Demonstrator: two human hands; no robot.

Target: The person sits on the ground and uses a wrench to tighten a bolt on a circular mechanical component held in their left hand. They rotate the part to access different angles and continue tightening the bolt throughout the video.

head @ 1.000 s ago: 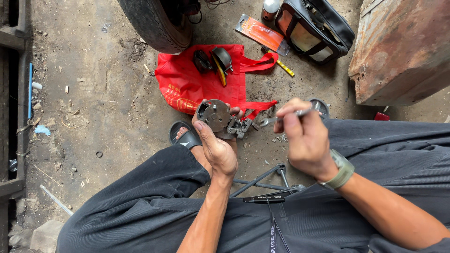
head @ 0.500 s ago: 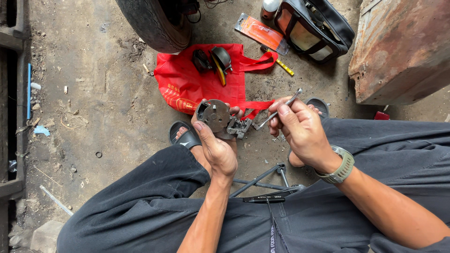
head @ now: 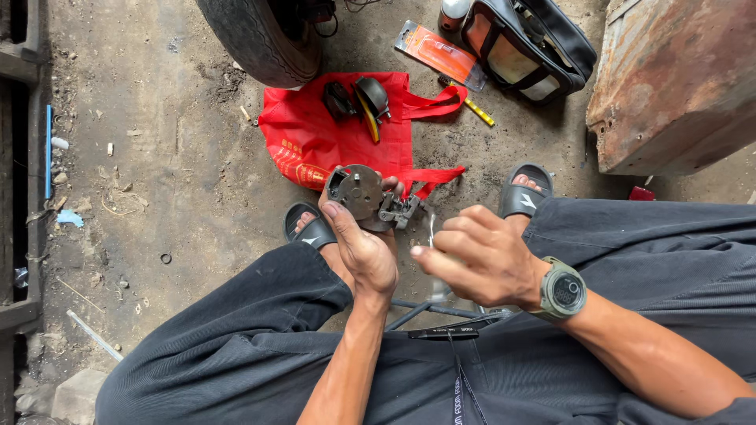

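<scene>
Metal, grimy and dark: a small round mechanical part (head: pixel 364 194) sits pinched in the left hand (head: pixel 364 250), thumb over its near face and fingers curled behind, held just above the knees over the concrete floor (head: pixel 157 157). The right hand (head: pixel 480 256) is closed around a thin silvery tool (head: pixel 431 230), gripping it near its lower end, just beside the part but not touching it. Doing this well seems to call for keeping the part steady and bringing the tool tip squarely to the bracket (head: pixel 402 211) jutting from its right side. Its round face looks up toward the camera; the long axis runs left to right, disc to bracket. Beyond lie a red bag (head: pixel 315 142), then a tyre (head: pixel 256 39) and a black bag (head: pixel 528 43).
</scene>
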